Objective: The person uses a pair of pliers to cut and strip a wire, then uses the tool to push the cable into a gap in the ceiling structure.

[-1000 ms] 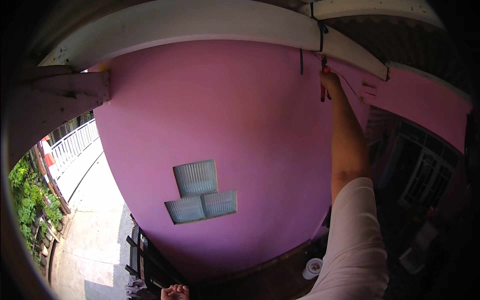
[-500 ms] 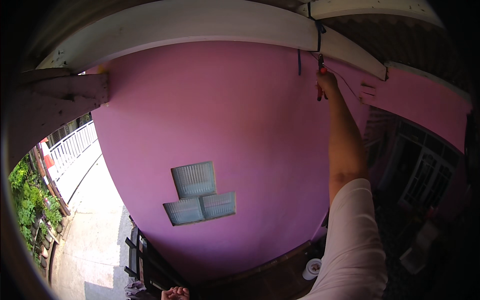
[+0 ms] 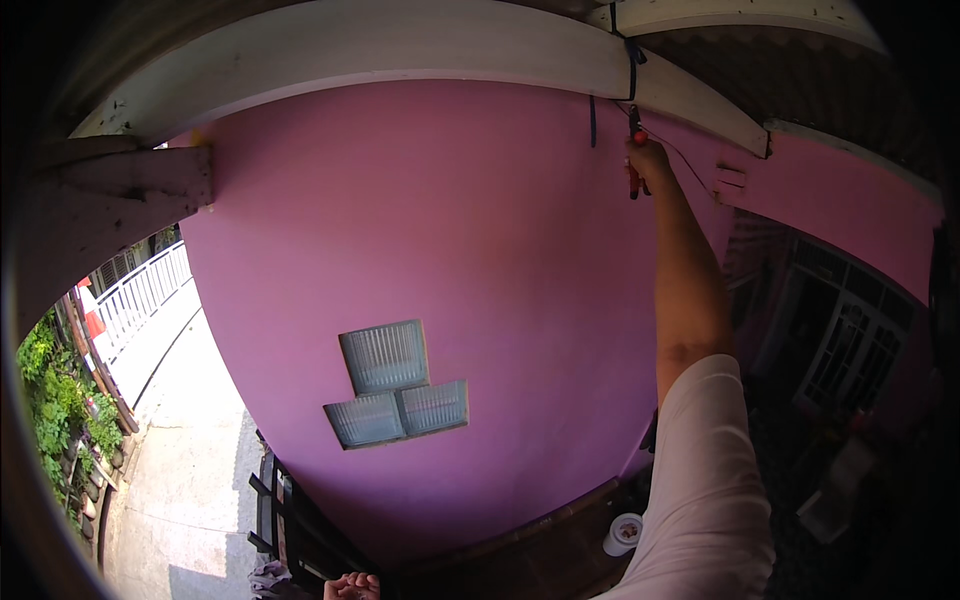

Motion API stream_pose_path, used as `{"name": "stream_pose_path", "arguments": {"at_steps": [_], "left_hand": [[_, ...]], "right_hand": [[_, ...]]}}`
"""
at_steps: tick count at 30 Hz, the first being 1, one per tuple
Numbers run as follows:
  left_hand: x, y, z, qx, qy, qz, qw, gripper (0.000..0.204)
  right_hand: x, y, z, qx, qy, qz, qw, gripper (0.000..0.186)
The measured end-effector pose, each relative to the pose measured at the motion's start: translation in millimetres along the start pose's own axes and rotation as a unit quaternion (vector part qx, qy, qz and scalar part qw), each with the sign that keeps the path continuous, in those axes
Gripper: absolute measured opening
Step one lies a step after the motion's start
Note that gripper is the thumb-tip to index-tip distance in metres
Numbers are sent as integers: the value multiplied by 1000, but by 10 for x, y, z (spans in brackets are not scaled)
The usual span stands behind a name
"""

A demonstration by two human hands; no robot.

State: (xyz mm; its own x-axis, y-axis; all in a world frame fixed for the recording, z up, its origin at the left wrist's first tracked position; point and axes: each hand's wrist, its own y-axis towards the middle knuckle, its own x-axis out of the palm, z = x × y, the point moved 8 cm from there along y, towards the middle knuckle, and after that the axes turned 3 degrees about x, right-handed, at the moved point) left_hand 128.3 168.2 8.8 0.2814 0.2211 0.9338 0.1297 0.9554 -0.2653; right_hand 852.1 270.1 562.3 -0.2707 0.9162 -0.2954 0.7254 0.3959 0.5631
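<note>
My right arm reaches far up along the pink wall. The right hand [image 3: 648,160] is closed around the red-handled pliers [image 3: 634,178], which stand upright with their dark jaws pointing up. Just above the jaws, a dark strap [image 3: 636,60] wraps the pale beam. Its loose-looking strip [image 3: 592,122] hangs to the left of the tool. A thin dark wire [image 3: 680,152] runs down to the right behind my hand. At the lower edge my left hand [image 3: 352,586] shows only in part, fingers curled; anything inside them is hidden.
The pale beam [image 3: 380,45] crosses overhead before the pink wall [image 3: 500,250], which has glass blocks [image 3: 384,358]. A black metal frame [image 3: 268,505] with a grey cloth [image 3: 270,578] stands lower left. Below lies a brown surface [image 3: 540,560] with a white round container [image 3: 624,533].
The whole view has shifted slightly. My right hand keeps its hold on the pliers near the strap, and the left hand stays curled.
</note>
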Motion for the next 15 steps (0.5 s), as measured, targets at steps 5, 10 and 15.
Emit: {"name": "stream_pose_path", "arguments": {"at_steps": [5, 10, 15], "left_hand": [[50, -64, 51, 12, 5, -15, 1000, 18], [31, -63, 91, 15, -4, -14, 1000, 19], [13, -95, 121, 23, 9, -10, 1000, 17]], "right_hand": [[2, -5, 10, 30, 7, 3, 1000, 42], [97, -133, 33, 64, -40, -23, 997, 44], [196, -136, 52, 61, -64, -26, 996, 47]]}}
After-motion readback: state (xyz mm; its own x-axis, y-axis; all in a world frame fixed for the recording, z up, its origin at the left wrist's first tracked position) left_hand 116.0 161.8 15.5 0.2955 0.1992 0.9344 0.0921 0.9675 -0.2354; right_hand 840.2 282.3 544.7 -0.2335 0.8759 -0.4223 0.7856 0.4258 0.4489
